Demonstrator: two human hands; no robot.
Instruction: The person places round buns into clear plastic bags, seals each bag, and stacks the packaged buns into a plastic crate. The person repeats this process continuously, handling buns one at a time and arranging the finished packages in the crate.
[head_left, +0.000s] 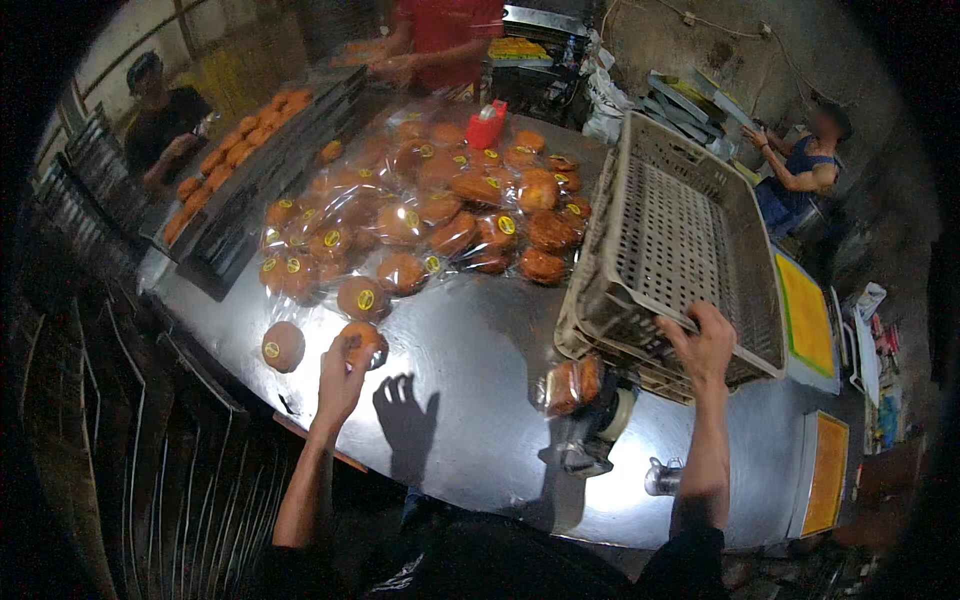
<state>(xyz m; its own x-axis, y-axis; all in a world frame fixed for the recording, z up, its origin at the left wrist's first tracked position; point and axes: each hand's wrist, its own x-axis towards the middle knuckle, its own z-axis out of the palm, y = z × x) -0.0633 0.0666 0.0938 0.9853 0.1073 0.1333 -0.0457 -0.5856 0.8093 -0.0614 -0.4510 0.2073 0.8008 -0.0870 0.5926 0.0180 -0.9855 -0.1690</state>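
My left hand (343, 379) has its fingers on a round brown bun (369, 343) in clear wrap, near the left front of the metal table (480, 352). Another bun (283, 346) with a yellow sticker lies just left of it. Beyond the hand spreads a heap of wrapped buns (401, 225), many bearing yellow stickers. On the right, my right hand (703, 341) grips the near rim of a grey perforated plastic crate (671, 225). This crate sits on a second crate (570, 341), and no goods show inside it.
Wrapped bread (574, 386) and a dark tape dispenser (596, 435) lie near the crates. A red tape dispenser (486, 124) stands behind the heap. Dark trays (247, 202) carry unwrapped buns at left. Filled cake trays (823, 472) lie right. Several people (450, 37) work around the table.
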